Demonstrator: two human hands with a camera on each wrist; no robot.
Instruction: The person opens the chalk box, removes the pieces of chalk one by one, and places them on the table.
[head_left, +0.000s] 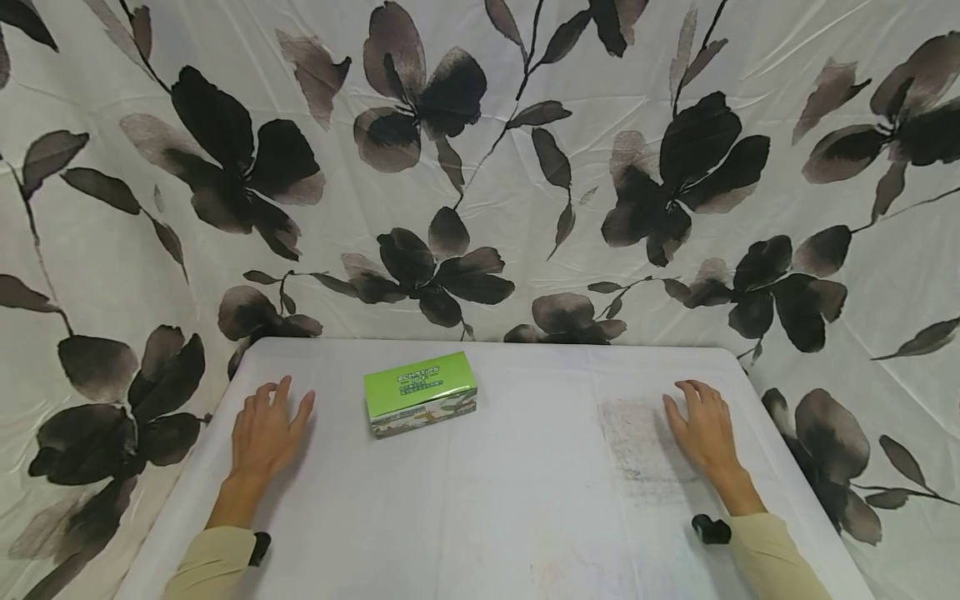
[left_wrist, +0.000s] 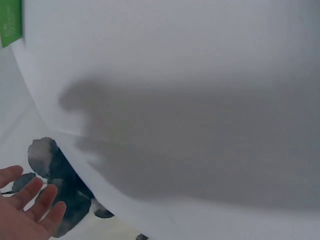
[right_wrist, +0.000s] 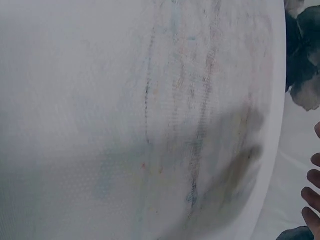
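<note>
Green-topped oblong box (head_left: 422, 394) near the white worktop's (head_left: 525, 467) far edge probably suits gripping across its width, left hand (head_left: 266, 432) and right hand (head_left: 703, 427) empty, fingers apart.

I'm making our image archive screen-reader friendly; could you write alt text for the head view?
A green-topped box sits on a white table between a person's left hand and right hand, nearer the left; both are empty. Faint smudges mark the white surface beside the right hand, and pale fabric printed with dark flowers shows beyond the table.
</note>
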